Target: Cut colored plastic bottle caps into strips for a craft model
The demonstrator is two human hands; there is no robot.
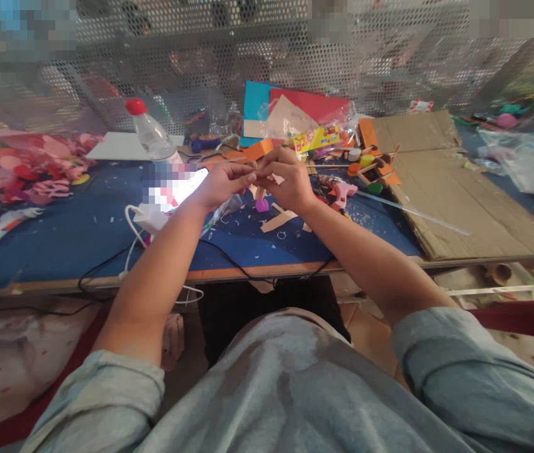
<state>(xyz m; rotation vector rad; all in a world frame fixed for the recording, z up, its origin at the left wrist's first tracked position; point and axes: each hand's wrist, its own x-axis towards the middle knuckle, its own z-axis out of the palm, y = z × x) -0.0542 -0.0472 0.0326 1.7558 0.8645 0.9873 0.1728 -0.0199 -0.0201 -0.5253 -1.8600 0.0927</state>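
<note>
My left hand and my right hand meet over the middle of the blue table. The fingertips of both are pinched together at one small spot; whatever lies between them is too small and too covered to make out. Under the hands lie a small purple piece and tan paper scraps. To the right of my right hand is a pink hot glue gun. A lit phone screen glows just left of my left hand.
A clear bottle with a red cap stands at the back left, near a heap of pink cutouts. Flat cardboard covers the right side. Coloured sheets lie at the back. Black cables cross the front edge.
</note>
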